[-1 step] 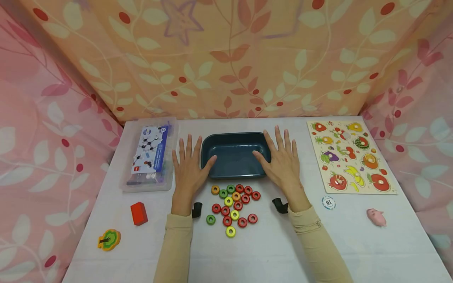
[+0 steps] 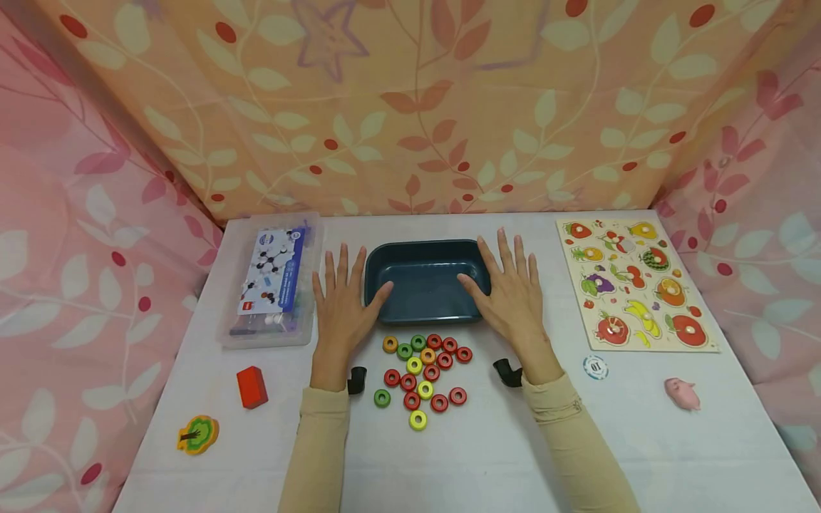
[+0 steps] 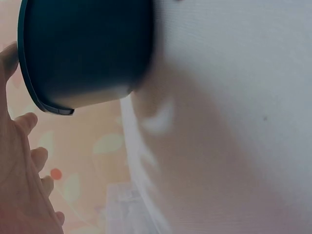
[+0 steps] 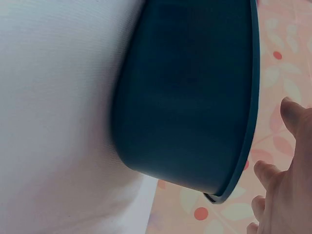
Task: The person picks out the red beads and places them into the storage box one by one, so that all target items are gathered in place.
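At both ends of the tray (image 2: 423, 286), left hand (image 2: 341, 313) and right hand (image 2: 515, 306) spread wide, each grip empty; rings (image 2: 431, 379) lie centrally, seemingly for easy reach.

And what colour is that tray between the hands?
The tray is a plain dark blue-green; the head view shows it best.

Rings (image 2: 426, 372) before the tray (image 2: 423, 293) — case (image 2: 269, 274) left, puzzle board (image 2: 635, 288) right
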Available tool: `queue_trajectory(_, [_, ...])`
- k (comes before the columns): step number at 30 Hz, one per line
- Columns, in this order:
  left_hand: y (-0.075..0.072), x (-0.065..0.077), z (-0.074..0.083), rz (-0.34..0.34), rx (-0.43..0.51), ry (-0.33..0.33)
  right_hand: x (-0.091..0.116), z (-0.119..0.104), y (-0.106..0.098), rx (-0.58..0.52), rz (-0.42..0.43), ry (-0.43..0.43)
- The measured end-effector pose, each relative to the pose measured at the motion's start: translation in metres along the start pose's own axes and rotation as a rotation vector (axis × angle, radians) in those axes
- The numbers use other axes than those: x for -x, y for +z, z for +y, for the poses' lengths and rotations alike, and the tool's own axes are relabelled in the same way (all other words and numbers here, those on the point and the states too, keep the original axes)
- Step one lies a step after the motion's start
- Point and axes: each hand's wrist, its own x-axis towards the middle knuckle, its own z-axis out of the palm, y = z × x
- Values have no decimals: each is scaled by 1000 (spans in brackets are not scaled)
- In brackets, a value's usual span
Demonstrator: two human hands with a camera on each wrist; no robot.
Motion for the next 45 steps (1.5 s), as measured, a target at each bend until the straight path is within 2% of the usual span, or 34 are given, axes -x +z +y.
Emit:
queue_trajectory(12, [1, 2, 1, -14, 1, -1, 5, -2, -2, -21, -11, 7])
queue_trajectory(15, [0, 3, 0, -9, -4, -2, 8, -4, -7, -37, -16, -7])
queue_trajectory(18, [-1, 3, -1, -9, 43, 0, 13, -9, -14, -101, -26, -54])
queue_trajectory(23, [-2, 6, -6, -8, 219, -19, 29, -17, -30, -326, -89, -170])
queue_trajectory(26, [-1, 8, -9, -20, 364, -65, 40, -21, -38, -480, -185, -204])
queue_trajectory(29, [-1, 8, -11, -47, 530, -115, 49, -22, -40, -556, -317, -209])
queue_trajectory(33, [1, 8, -13, -98, 704, -198, 57, -16, -33, -535, -487, -180])
queue_trajectory(36, [1, 7, -13, -137, 814, -278, 63, -10, -23, -507, -564, -161])
queue_trajectory(41, [0, 7, -12, -174, 962, -394, 68, -1, -6, -500, -590, -148])
queue_trajectory(45, [2, 8, -12, -174, 995, -422, 70, 3, 6, -498, -568, -180])
